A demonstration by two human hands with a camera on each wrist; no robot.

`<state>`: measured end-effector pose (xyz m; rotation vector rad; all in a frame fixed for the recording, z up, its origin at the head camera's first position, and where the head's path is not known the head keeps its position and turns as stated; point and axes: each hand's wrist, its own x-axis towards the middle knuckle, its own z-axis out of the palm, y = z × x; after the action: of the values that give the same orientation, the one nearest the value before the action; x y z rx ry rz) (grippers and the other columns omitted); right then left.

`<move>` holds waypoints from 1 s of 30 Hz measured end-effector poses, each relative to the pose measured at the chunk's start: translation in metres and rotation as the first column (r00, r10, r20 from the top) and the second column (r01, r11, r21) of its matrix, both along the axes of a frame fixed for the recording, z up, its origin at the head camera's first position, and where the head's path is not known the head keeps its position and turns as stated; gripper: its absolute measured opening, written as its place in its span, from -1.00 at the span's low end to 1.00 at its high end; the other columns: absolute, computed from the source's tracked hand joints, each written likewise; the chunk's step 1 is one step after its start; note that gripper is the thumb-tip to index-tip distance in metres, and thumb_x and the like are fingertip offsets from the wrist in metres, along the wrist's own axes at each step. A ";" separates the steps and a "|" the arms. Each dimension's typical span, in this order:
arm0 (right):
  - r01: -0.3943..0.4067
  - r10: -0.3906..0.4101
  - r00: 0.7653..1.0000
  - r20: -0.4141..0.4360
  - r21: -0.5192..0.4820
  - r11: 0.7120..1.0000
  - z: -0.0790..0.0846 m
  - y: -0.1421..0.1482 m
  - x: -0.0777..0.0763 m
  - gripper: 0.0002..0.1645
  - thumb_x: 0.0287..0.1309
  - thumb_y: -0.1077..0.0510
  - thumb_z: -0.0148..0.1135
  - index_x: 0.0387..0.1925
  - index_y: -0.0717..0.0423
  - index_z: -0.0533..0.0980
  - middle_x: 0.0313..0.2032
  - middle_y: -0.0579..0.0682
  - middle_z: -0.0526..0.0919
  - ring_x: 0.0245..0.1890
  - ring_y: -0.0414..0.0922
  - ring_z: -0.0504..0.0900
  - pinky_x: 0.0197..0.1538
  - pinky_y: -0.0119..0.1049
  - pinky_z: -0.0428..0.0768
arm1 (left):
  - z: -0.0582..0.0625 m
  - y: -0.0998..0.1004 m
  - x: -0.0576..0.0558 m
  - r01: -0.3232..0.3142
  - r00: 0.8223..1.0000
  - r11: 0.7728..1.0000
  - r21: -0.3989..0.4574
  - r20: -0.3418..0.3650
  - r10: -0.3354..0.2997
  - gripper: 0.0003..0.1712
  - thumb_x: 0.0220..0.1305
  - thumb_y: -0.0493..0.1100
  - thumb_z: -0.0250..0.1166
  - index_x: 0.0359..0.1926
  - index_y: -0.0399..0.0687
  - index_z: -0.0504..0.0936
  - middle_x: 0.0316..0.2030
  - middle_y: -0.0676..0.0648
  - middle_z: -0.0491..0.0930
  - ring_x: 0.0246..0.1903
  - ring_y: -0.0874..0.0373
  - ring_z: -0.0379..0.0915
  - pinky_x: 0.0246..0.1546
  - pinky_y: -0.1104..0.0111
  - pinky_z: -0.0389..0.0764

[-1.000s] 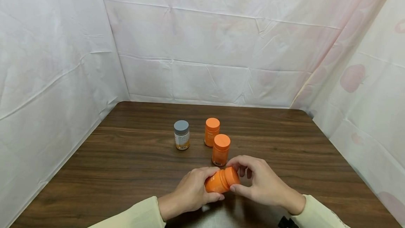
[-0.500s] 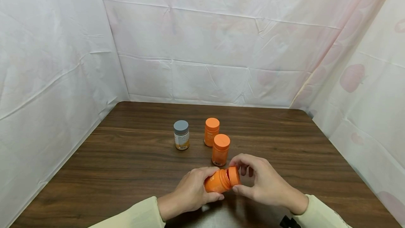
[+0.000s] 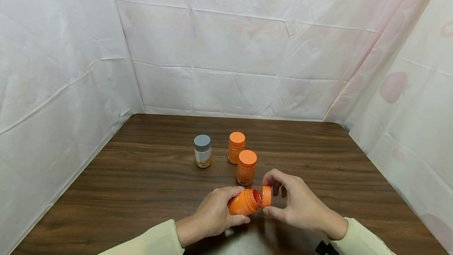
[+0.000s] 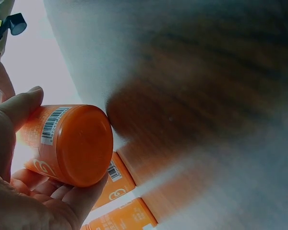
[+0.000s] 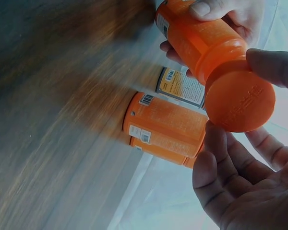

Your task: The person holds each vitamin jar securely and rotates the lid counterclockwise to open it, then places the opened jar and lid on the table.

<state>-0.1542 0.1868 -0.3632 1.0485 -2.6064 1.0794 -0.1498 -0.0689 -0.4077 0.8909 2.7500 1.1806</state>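
My left hand point(image 3: 216, 212) grips an orange bottle point(image 3: 242, 203), tilted so its mouth points right. In the left wrist view the base of this bottle point(image 4: 86, 143) faces the camera, thumb on one side and fingers on the other. The orange cap point(image 3: 266, 196) is off the bottle's neck by a small gap, pinched between thumb and fingers of my right hand point(image 3: 304, 206). Seen from the right wrist, the round top of the cap point(image 5: 240, 101) has raised lettering. Through the bottle's mouth a reddish inside shows; its contents cannot be made out.
Two capped orange bottles stand upright behind my hands, the nearer bottle point(image 3: 246, 168) close to the held one and the farther bottle point(image 3: 236, 148) behind it. A grey-capped bottle point(image 3: 203, 152) stands to their left. White sheets point(image 3: 226, 50) wall in the wooden table point(image 3: 148, 184).
My right hand has moved slightly right with the cap, which has come off the bottle and now shows a gap. The left hand has hardly moved.
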 end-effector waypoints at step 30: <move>0.054 -0.053 0.998 -0.034 0.012 0.998 -0.005 0.008 -0.001 -0.33 -0.18 0.19 0.69 -0.05 -0.24 0.50 -0.29 -0.32 0.64 -0.36 -0.23 0.60 -0.35 -0.31 0.54 | 0.000 -0.002 -0.001 -0.011 1.000 1.000 0.022 0.026 0.011 -0.35 0.05 0.08 0.63 0.18 0.21 0.63 -0.03 0.20 0.65 -0.19 0.38 0.51 -0.14 0.39 0.56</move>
<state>-0.1552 0.1949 -0.3682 0.9846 -2.6031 1.0257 -0.1506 -0.0708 -0.4072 0.8574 2.7301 1.2176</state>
